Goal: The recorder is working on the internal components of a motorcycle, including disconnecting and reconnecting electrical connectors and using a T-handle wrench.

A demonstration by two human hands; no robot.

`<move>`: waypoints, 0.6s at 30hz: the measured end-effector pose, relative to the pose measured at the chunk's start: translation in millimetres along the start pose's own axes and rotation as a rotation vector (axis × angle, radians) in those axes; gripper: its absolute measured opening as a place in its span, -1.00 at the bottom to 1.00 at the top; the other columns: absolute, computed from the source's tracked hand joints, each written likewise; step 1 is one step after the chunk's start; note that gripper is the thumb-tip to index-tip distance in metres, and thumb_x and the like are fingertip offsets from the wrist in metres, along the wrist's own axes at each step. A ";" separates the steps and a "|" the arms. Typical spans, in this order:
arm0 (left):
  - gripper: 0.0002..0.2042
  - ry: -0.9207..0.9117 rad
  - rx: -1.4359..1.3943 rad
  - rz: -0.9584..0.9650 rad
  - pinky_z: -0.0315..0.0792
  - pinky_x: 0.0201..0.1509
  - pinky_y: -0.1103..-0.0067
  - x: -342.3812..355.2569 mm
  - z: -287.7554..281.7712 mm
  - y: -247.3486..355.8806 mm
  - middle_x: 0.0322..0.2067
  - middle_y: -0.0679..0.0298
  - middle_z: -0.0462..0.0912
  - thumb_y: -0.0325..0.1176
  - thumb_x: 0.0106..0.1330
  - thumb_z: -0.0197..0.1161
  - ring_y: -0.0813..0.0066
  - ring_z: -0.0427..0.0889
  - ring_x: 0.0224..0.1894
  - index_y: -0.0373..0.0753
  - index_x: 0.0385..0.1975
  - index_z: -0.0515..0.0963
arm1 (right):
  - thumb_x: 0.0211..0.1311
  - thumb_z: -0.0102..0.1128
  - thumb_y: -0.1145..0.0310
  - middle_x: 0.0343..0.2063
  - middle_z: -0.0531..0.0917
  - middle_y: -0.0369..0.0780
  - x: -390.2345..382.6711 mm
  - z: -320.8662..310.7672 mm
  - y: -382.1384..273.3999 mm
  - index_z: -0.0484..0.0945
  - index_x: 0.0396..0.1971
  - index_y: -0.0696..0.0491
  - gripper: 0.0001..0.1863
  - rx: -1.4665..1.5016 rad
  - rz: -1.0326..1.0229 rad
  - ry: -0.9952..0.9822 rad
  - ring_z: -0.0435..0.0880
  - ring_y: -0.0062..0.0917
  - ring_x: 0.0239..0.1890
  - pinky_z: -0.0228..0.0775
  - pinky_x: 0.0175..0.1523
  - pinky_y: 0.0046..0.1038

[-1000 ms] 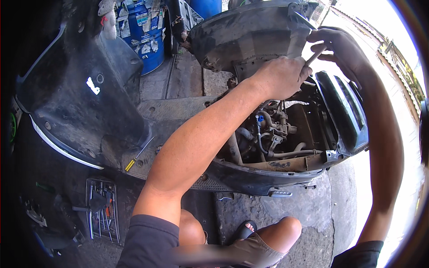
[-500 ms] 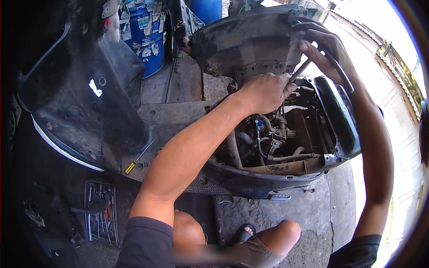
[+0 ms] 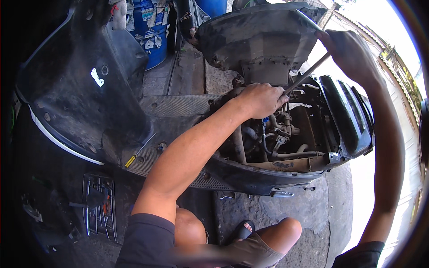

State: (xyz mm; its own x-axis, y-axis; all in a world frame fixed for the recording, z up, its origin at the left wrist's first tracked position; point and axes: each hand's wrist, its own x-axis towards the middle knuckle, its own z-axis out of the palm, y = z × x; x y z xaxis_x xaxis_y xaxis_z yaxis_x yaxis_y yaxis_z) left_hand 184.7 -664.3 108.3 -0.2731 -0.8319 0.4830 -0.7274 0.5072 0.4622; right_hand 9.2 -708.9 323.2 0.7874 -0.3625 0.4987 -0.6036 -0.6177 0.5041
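Note:
My left hand (image 3: 264,100) is closed on the lower part of a long metal bar (image 3: 304,76) above the scooter's exposed engine (image 3: 280,134), which has hoses and a small blue fitting. My right hand (image 3: 346,56) is closed at the bar's upper end, beside the raised dark plastic piece (image 3: 250,35). A dark glossy rear body panel (image 3: 348,111) lies below my right wrist. A screwdriver with a yellow handle (image 3: 134,158) rests on the ribbed footboard (image 3: 174,102), near a small metal part (image 3: 161,146).
The black front shield (image 3: 76,98) fills the left side. Blue drums (image 3: 154,53) stand behind. A tray of tools (image 3: 98,207) is on the ground at lower left. My bent knees (image 3: 286,232) are below, over cracked concrete (image 3: 299,205). A bright pale surface (image 3: 411,147) runs along the right.
My left hand has moved down and to the left with the bar. My right hand shifted left with looser fingers, then moved back rightward and closed at the bar's upper end.

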 end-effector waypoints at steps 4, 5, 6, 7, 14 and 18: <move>-0.62 0.010 0.018 -0.017 0.52 -0.03 0.07 -7.2 2.3 -11.4 -0.37 -0.07 0.71 -0.06 0.56 -0.02 -0.13 0.70 -0.17 -0.28 -0.22 0.54 | 0.48 -0.12 -0.30 -0.68 0.56 -0.24 22.6 -24.9 -38.3 0.66 -0.33 0.10 -0.30 0.400 0.555 -0.440 0.39 -0.65 -0.83 0.27 -0.74 -0.50; -0.62 0.012 -0.020 -0.020 0.52 -0.03 0.07 -7.9 2.4 -12.0 -0.36 -0.06 0.71 -0.05 0.56 -0.02 -0.13 0.70 -0.17 -0.28 -0.22 0.55 | 0.48 -0.12 -0.30 -0.68 0.56 -0.24 20.8 -26.3 -35.7 0.66 -0.33 0.10 -0.30 0.394 0.553 -0.439 0.39 -0.65 -0.83 0.27 -0.74 -0.50; -0.62 0.015 -0.057 -0.023 0.52 -0.02 0.07 -8.7 2.3 -12.9 -0.36 -0.06 0.71 -0.05 0.55 -0.01 -0.13 0.70 -0.16 -0.28 -0.22 0.55 | 0.48 -0.14 -0.30 -0.61 0.61 -0.20 18.6 -28.8 -34.4 0.66 -0.21 0.11 -0.29 0.578 0.533 -0.423 0.48 -0.62 -0.77 0.38 -0.66 -0.51; -0.62 0.018 -0.057 -0.029 0.52 -0.02 0.07 -12.1 2.7 -17.1 -0.36 -0.06 0.71 -0.05 0.55 -0.01 -0.13 0.70 -0.16 -0.28 -0.22 0.55 | 0.48 -0.16 -0.30 -0.54 0.66 -0.16 18.5 -28.4 -34.6 0.66 -0.10 0.12 -0.27 0.770 0.506 -0.407 0.57 -0.59 -0.70 0.48 -0.59 -0.52; -0.57 0.023 -0.043 -0.011 0.54 0.00 0.14 -12.2 5.4 -21.0 -0.39 -0.01 0.72 0.07 0.53 0.01 -0.06 0.71 -0.16 -0.16 -0.11 0.65 | 0.31 0.06 -0.40 -0.48 0.67 -0.20 -15.8 -38.9 -0.7 0.63 -0.03 0.11 -0.22 0.789 0.317 -0.393 0.66 -0.60 -0.57 0.52 -0.44 -0.57; -0.56 0.048 -0.070 0.038 0.54 -0.07 0.18 -17.0 5.4 -28.9 -0.48 0.04 0.70 0.12 0.48 0.08 -0.01 0.71 -0.27 -0.09 -0.10 0.72 | 0.45 0.14 -0.10 -0.48 0.68 -0.13 -8.4 -12.0 -47.0 0.65 -0.08 0.20 -0.43 0.233 0.236 -0.090 0.68 -0.41 -0.35 0.47 -0.13 -0.32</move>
State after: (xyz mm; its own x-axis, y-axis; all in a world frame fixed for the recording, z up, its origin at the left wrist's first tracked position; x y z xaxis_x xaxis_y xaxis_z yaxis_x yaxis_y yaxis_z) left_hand 206.9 -666.0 82.7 -0.2680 -0.8012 0.5351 -0.6713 0.5537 0.4928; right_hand 29.4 -668.5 303.7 0.6439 -0.5681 0.5125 -0.7335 -0.6488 0.2025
